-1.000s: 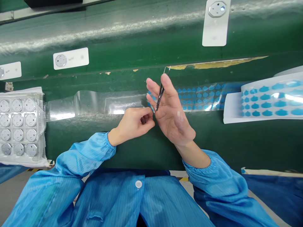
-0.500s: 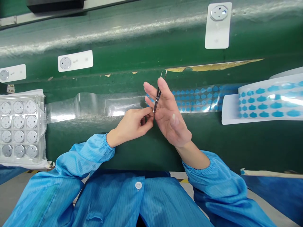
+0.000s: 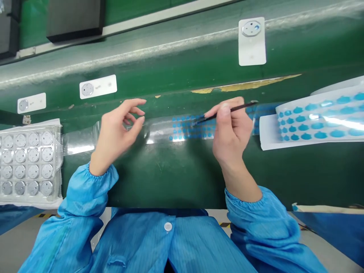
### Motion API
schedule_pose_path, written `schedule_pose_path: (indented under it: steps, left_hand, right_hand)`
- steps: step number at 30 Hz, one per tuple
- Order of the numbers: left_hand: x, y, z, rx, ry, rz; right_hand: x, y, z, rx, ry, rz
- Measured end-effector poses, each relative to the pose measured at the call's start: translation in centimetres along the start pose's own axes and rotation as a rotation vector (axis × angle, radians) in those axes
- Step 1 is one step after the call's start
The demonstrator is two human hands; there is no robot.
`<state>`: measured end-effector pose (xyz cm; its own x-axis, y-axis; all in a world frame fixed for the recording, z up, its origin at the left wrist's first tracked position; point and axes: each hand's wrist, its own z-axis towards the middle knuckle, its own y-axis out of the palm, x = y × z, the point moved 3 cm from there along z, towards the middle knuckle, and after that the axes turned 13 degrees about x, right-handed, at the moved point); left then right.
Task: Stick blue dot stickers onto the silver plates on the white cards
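Tweezers [image 3: 238,107] are held in my right hand [image 3: 233,131], their tips pointing left over a clear film strip [image 3: 160,129] dotted with rows of small blue stickers [image 3: 184,125]. Whether the tips touch a sticker I cannot tell. My left hand [image 3: 118,129] hovers over the strip's left part, its fingers apart and curved, with nothing in them. At the right, the strip meets a white backing sheet [image 3: 269,132] carrying more blue stickers [image 3: 305,135].
A clear tray [image 3: 58,167] of round grey-white parts stands at the left. White cards, each with a round part, lie farther back: a left card [image 3: 40,101], a middle card [image 3: 106,85] and a right card [image 3: 251,53]. Black boxes [image 3: 75,19] stand at the far left.
My hands were together at the tweezers and are now apart. The left hand has moved left, empty. The right hand has closed on the tweezers and turned their tips down toward the stickers.
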<state>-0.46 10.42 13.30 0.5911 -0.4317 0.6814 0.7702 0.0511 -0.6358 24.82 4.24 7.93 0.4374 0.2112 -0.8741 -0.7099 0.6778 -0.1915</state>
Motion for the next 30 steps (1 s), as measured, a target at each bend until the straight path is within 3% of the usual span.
schedule_pose_path:
  steps: [2,4,8,13,18,27,30]
  left_hand:
    - [-1.0,-1.6,1.1,0.020,-0.037,0.109]
    - [-3.1,-2.7,2.7,-0.018,-0.089,0.221]
    - [-9.7,-3.5,6.7,-0.205,-0.151,0.458]
    - [-17.3,-4.6,10.7,-0.254,-0.283,0.633]
    - [-20.3,-6.0,11.8,-0.323,-0.326,0.617]
    - [-22.3,-6.0,12.3,-0.090,-0.419,0.440]
    - [-23.7,-6.0,13.2,-0.089,-0.436,0.402]
  right_hand:
    - [-0.3,-0.4,0.6,-0.058,-0.076,-0.060]
    - [-0.5,-0.6,1.0,-0.221,-0.079,-0.083]
    - [-0.3,-0.9,0.6,-0.672,-0.013,-0.240]
    - [0.1,-1.3,0.3,-0.998,0.029,-0.412]
    - [-0.2,-1.8,1.1,-0.934,0.075,-0.319]
    - [1.2,-2.1,0.8,-1.030,0.073,-0.414]
    - [1.2,-2.2,1.2,-0.891,0.080,-0.382]
